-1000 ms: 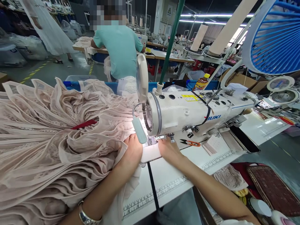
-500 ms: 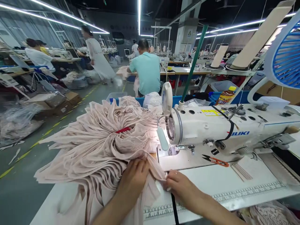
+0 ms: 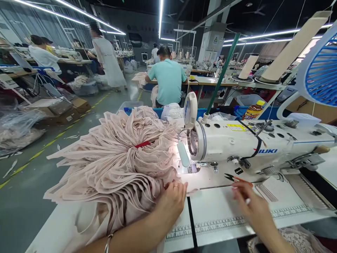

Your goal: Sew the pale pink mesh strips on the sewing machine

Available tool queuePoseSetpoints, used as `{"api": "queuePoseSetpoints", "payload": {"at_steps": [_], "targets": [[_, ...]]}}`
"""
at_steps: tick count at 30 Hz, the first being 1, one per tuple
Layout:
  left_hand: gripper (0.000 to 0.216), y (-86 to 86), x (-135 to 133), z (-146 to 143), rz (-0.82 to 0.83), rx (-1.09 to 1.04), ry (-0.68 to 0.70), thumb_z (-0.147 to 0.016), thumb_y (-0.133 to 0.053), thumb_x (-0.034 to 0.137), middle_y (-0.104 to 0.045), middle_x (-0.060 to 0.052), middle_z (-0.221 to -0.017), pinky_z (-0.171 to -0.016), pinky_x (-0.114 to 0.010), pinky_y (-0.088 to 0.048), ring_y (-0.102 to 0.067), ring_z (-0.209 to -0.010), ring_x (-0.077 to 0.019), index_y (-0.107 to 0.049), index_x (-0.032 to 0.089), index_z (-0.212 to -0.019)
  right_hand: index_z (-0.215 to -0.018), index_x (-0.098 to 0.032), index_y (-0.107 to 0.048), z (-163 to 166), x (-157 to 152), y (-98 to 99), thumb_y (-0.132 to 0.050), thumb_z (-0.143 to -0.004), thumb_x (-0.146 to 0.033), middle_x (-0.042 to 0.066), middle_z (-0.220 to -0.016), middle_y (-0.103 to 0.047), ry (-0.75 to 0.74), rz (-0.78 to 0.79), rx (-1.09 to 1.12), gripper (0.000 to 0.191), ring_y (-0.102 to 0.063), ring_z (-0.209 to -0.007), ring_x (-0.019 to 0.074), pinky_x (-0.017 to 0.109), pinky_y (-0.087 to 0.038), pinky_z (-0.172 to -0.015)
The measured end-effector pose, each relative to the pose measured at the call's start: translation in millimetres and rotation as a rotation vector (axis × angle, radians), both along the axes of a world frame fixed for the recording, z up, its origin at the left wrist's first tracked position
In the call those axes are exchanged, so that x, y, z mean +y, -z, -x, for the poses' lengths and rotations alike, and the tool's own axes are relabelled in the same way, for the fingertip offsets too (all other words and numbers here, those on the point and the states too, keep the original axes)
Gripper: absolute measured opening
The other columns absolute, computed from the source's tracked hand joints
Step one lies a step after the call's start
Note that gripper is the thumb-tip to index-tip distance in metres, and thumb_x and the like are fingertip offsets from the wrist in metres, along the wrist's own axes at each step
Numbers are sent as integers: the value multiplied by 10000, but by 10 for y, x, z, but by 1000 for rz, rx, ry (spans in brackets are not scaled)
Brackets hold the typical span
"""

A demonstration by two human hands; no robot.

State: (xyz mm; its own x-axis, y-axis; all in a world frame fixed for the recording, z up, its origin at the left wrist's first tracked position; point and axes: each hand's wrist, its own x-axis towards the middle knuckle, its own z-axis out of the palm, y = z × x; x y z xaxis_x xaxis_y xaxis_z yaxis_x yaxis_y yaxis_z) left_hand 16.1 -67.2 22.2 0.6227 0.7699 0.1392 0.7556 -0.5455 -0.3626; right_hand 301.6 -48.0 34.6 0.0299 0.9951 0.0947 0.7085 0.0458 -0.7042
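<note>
A large bundle of pale pink lace-edged fabric pieces (image 3: pixel 113 158), tied with a red strip (image 3: pixel 142 144), is fanned out left of the sewing machine (image 3: pixel 226 138). My left hand (image 3: pixel 173 198) is closed over the fabric's near right edge, in front of the needle area; its fingertips partly hide the cloth. Apart from the fabric, my right hand (image 3: pixel 250 205) hovers over the table with loosely bent fingers and nothing visible in them. Just beyond its fingertips lie orange-handled thread snips (image 3: pixel 238 180), partly covered by the hand.
Thread cones (image 3: pixel 295 45) and a blue fan (image 3: pixel 321 63) stand at the right. A yellow-capped bottle (image 3: pixel 253 110) is behind the machine. A ruler strip (image 3: pixel 218 224) runs along the table front. One person in a turquoise shirt (image 3: pixel 168 80) sits ahead; another person (image 3: pixel 107 59) stands in the aisle.
My right hand has let go of the fabric and moved right, to the snips. My left hand has shifted right along the cloth, and the stretched fabric edge has gone slack.
</note>
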Motion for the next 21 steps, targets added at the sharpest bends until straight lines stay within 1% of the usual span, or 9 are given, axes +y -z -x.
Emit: {"api": "queuePoseSetpoints", "payload": {"at_steps": [2,4,6,9,13,15,17,19,21], "targets": [[320,-27,76,-73,11,-2,30,-837,-474,-8,-633,-90,-864,-677,-346,-447,-584,-780,-220,-648,121,-1072,-863,-249,-562,-429,113,-69,-452,-865,-502,138,-856,-651,131,-259,-357,276,-630,-822,327,491,-499,-767],[253,-44,183,-106,79,-124,51,-825,-461,-42,-618,-73,-824,-672,-337,-453,-577,-751,-209,-624,136,-902,-845,-228,-567,-782,199,-81,-434,-852,-507,200,-903,-635,177,-374,-601,309,-599,-876,387,554,-471,-793],[223,-59,281,-98,181,-328,-2,-835,-468,-35,-612,-52,-794,-668,-321,-460,-580,-738,-198,-578,159,-819,-816,-234,-571,-1003,244,-50,-416,-860,-485,187,-828,-628,140,-349,-700,298,-595,-825,380,523,-479,-732],[167,-87,366,-20,343,-611,-60,-865,-520,31,-613,-14,-775,-669,-273,-476,-592,-738,-162,-547,179,-793,-773,-252,-587,-1119,269,-5,-405,-870,-462,141,-768,-641,134,-283,-693,295,-615,-757,338,439,-472,-623],[128,-40,380,140,576,-804,131,-875,-566,80,-677,-13,-947,-799,-242,-511,-631,-919,-142,-607,198,-848,-730,-237,-631,-1142,304,-54,-411,-840,-469,123,-742,-683,224,-233,-638,339,-623,-658,294,375,-426,-543],[267,47,347,187,470,-712,144,-887,-514,61,-668,-51,-1205,-947,-315,-493,-596,-1141,-186,-633,205,-1077,-742,-223,-658,-1159,322,-111,-439,-828,-438,114,-743,-699,234,-199,-638,319,-628,-651,277,357,-419,-551],[459,138,289,186,305,-505,130,-882,-447,23,-591,-85,-1385,-1022,-390,-456,-525,-1285,-234,-558,184,-1298,-737,-214,-670,-1168,328,-174,-477,-828,-394,101,-737,-707,233,-175,-649,279,-633,-656,258,342,-423,-580],[509,184,226,138,166,-295,96,-870,-410,0,-568,-130,-1414,-968,-414,-477,-537,-1275,-279,-540,135,-1343,-719,-208,-673,-1140,316,-231,-503,-849,-347,87,-716,-703,215,-170,-675,255,-633,-659,240,328,-423,-603],[461,156,194,56,56,-147,55,-862,-402,-5,-612,-189,-1334,-858,-414,-503,-613,-1139,-305,-598,82,-1271,-724,-192,-676,-1039,284,-263,-504,-889,-312,98,-720,-698,272,-274,-758,267,-625,-674,241,333,-419,-619]]}}
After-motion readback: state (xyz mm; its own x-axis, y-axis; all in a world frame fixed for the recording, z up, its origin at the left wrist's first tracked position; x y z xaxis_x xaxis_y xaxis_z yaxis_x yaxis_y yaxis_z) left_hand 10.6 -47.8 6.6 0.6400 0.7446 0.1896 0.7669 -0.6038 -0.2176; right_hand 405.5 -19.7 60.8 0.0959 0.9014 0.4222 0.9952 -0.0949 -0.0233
